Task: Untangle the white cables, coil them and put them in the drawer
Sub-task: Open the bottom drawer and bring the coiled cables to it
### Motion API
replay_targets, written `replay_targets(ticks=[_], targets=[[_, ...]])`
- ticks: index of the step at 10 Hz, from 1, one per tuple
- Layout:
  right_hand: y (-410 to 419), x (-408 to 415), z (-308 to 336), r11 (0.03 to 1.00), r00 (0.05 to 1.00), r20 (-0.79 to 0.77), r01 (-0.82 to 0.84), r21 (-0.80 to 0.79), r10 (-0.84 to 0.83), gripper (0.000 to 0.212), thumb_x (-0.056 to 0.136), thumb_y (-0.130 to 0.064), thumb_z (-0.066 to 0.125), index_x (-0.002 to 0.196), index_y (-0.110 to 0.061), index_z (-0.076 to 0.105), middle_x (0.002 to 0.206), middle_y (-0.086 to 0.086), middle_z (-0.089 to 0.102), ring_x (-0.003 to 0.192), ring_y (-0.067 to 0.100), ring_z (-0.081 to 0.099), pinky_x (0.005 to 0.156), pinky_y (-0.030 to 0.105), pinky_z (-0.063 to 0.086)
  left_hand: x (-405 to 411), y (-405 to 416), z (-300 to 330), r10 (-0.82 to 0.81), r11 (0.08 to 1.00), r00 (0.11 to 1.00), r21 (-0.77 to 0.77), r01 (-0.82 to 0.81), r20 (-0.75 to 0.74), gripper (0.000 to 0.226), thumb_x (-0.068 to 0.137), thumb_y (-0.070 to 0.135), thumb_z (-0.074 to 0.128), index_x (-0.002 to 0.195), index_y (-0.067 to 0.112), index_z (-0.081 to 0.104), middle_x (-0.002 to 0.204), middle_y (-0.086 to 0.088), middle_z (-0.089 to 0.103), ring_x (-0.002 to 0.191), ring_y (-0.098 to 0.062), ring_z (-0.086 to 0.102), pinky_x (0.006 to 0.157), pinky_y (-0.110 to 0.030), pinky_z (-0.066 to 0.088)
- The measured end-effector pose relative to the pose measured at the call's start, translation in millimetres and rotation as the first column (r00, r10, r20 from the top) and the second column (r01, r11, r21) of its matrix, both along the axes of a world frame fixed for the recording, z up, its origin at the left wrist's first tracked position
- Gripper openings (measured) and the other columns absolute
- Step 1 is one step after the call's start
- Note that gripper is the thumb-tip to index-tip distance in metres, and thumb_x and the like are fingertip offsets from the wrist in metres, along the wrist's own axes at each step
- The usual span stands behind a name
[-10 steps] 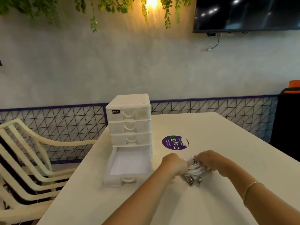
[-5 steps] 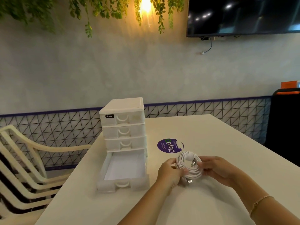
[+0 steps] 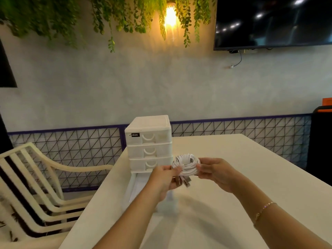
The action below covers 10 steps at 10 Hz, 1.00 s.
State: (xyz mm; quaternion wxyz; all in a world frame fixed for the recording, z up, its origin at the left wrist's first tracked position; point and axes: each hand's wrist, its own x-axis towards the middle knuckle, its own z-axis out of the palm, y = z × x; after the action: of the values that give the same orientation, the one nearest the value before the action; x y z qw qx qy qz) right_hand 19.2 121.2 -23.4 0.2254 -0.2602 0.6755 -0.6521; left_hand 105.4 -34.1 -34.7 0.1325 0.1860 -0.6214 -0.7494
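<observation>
A coil of white cables [image 3: 186, 164] is held in the air above the table, its metal plugs hanging below it. My left hand [image 3: 164, 178] pinches the coil's left side and my right hand [image 3: 215, 170] pinches its right side. Behind the coil stands a white drawer unit [image 3: 149, 142] with three shut drawers. Its bottom drawer [image 3: 133, 191] is pulled out toward me, and my left forearm hides much of it.
The white table [image 3: 233, 177] runs back to a wire mesh fence. Stacked cream plastic chairs [image 3: 36, 186] stand off the table's left edge. A dark cabinet [image 3: 321, 144] is at the right, and a television hangs on the wall above.
Both hands lifted the coiled cables off the table and carried them up and left, to just beside the drawer unit. The head camera tilted up and shifted.
</observation>
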Motion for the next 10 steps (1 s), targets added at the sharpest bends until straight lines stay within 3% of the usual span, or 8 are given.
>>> replay_targets(ticks=[2,3,4,5,6,7,8,10], targets=[[-76,20,-2,0.993,0.996,0.087,0.011,0.116,-0.021,0.014,0.088,-0.01,0.062,0.09,0.002,0.067,0.093,0.019,0.067,0.079,0.023,0.064,0.077,0.029,0.056,32,-57,6,0.108,0.994,0.986,-0.004,-0.109,0.126,0.007,0.09,0.004,0.057,0.09,-0.002,0.06,0.073,-0.014,0.066,0.063,-0.023,0.064,0.053,-0.027,0.056],[-102,30,-10,0.986,0.988,0.148,0.008,0.166,-0.033,0.011,0.088,-0.005,0.061,0.094,0.004,0.062,0.086,0.015,0.063,0.074,0.021,0.062,0.076,0.029,0.055,43,-69,1,0.105,0.992,0.977,0.053,-0.117,0.183,0.009,0.093,0.0,0.051,0.086,-0.002,0.057,0.049,-0.008,0.064,0.039,-0.015,0.06,0.042,-0.026,0.053],[-119,40,-14,0.986,0.952,0.278,0.096,0.14,-0.132,0.029,0.091,-0.006,0.056,0.116,0.007,0.055,0.094,0.014,0.064,0.07,0.015,0.064,0.066,0.023,0.054,41,-75,-11,0.124,0.992,0.953,-0.041,-0.118,0.276,0.013,0.095,0.004,0.049,0.1,-0.005,0.058,0.056,-0.009,0.06,0.041,-0.014,0.058,0.045,-0.029,0.053],[-128,44,-10,0.785,0.964,-0.234,0.044,0.618,0.13,0.035,0.099,-0.02,0.042,0.131,-0.005,0.047,0.12,0.015,0.06,0.102,0.025,0.062,0.086,0.029,0.046,35,-79,-20,0.165,0.978,0.922,-0.181,-0.107,0.349,0.026,0.094,0.005,0.052,0.116,-0.009,0.055,0.065,-0.006,0.051,0.046,-0.011,0.049,0.053,-0.028,0.051],[-130,45,-18,0.728,0.955,-0.258,0.072,0.681,0.147,0.035,0.098,-0.021,0.044,0.127,-0.002,0.05,0.1,0.01,0.061,0.096,0.024,0.059,0.074,0.022,0.045,31,-82,-23,0.197,0.938,0.896,-0.342,-0.054,0.399,0.033,0.091,0.005,0.056,0.121,-0.009,0.051,0.072,-0.005,0.051,0.055,-0.012,0.047,0.045,-0.02,0.047],[-137,41,-27,0.69,0.905,-0.387,0.166,0.705,0.178,0.03,0.09,-0.016,0.055,0.114,0.0,0.061,0.083,0.006,0.058,0.076,0.018,0.053,0.064,0.021,0.043,27,-83,-25,0.242,0.864,0.871,-0.504,0.008,0.427,0.038,0.089,0.009,0.059,0.122,-0.007,0.052,0.104,-0.015,0.064,0.08,-0.022,0.063,0.072,-0.033,0.058],[-136,45,-29,0.653,0.884,-0.414,0.183,0.735,0.218,0.027,0.09,-0.018,0.054,0.11,-0.004,0.063,0.096,0.008,0.062,0.08,0.018,0.051,0.068,0.023,0.039,26,-80,-22,0.347,0.651,0.792,-0.737,0.183,0.503,0.032,0.092,0.017,0.054,0.119,0.001,0.056,0.12,-0.012,0.062,0.102,-0.025,0.062,0.084,-0.025,0.051],[-140,47,-28,0.62,0.853,-0.451,0.21,0.756,0.261,0.023,0.092,-0.019,0.049,0.105,-0.004,0.062,0.093,0.009,0.059,0.081,0.017,0.049,0.051,0.019,0.034,23,-80,-20,0.397,0.438,0.734,-0.816,0.376,0.551,0.033,0.095,0.024,0.048,0.122,0.006,0.055,0.123,-0.009,0.06,0.091,-0.023,0.055,0.07,-0.017,0.034]])
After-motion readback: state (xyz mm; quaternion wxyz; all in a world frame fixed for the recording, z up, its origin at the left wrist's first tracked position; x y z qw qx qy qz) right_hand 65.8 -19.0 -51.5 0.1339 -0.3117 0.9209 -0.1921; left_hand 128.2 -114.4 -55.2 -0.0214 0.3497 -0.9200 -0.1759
